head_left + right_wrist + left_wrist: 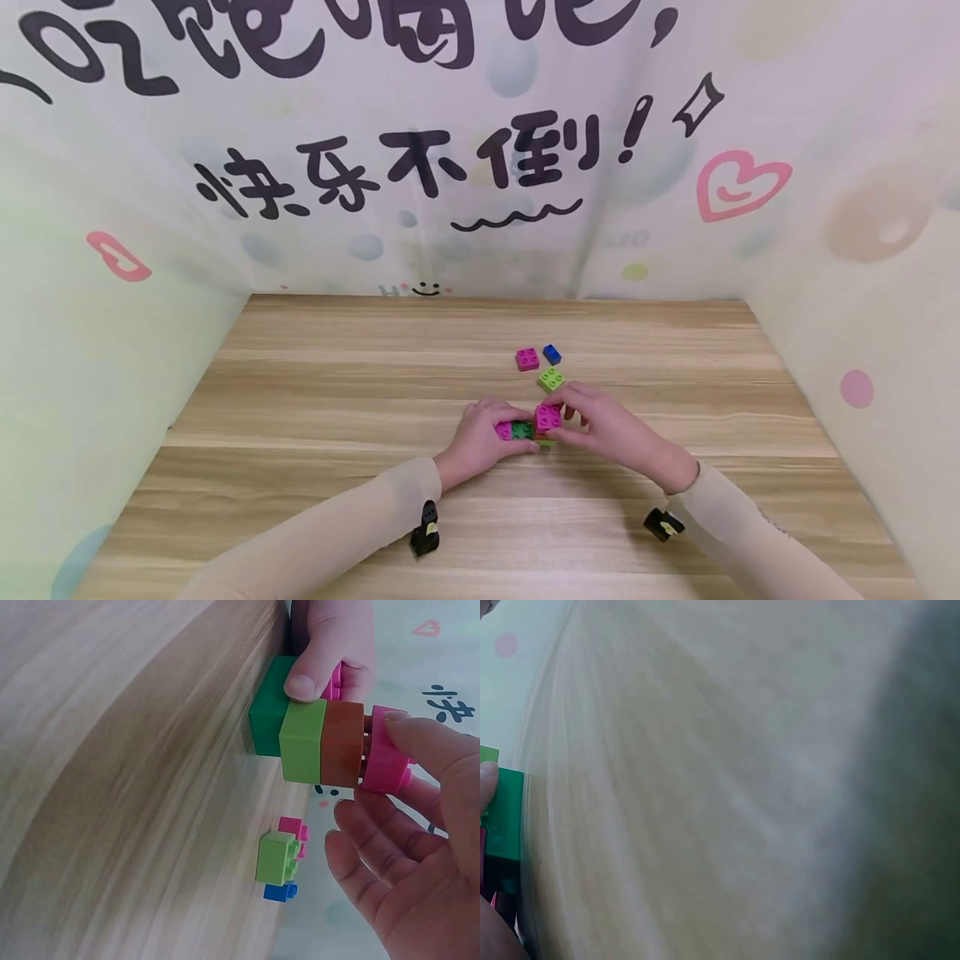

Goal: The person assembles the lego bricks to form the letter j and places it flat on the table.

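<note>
My left hand (487, 433) grips a joined group of toy building bricks, with a green brick (522, 430) and a magenta brick (504, 431) showing beside it. Its thumb presses by the edge of the green and lime bricks in the right wrist view. There, a lime brick (302, 742) adjoins the green one, and a brown brick (342, 746) sits on the lime. My right hand (607, 421) pinches another magenta brick (386, 754) above the brown brick; a narrow gap with studs shows between those two. The left wrist view catches only part of the green brick (506, 817).
Behind the hands, a loose lime brick (552, 380), a magenta brick (527, 358) and a small blue brick (552, 353) lie on the wooden table (337, 367). Printed white sheets (337, 250) stand along the table's back and both sides.
</note>
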A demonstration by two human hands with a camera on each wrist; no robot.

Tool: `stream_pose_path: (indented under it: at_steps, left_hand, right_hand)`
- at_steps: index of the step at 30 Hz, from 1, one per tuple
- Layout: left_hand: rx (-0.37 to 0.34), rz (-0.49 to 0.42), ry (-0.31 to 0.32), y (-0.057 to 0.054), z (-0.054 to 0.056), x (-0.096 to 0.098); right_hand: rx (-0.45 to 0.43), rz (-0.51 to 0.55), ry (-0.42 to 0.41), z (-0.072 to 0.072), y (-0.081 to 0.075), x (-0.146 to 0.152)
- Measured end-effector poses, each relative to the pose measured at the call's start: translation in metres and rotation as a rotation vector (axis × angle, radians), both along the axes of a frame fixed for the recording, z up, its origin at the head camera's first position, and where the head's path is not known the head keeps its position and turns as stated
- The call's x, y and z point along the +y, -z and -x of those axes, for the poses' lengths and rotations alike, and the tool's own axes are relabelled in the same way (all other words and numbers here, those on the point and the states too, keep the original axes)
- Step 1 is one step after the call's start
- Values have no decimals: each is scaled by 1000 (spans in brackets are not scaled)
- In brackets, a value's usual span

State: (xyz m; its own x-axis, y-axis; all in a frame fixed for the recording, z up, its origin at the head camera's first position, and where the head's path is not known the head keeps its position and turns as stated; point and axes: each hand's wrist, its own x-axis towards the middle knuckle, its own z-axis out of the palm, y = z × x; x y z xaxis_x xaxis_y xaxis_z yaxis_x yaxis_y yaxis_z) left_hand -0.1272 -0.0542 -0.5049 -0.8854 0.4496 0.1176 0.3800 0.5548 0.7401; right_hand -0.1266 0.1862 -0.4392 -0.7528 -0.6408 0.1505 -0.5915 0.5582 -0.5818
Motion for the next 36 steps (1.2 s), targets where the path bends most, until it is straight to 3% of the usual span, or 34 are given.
stream_pose_path:
  at_steps: [10,21,29,36]
  left_hand:
    - [22,3,1,-4,1,5]
    - [18,-12,-13,-1,-10,9]
    - [25,-12,-20,4,-5,1]
    - [31,4,-12,3,-3,1]
  right_hand:
    - [-32,12,12,0,-5,1]
    - [1,-52,31,-13,-1,-1]
    - [-81,60,60,-16,7,-9]
    - [-154,90,45,-10,11,-4]
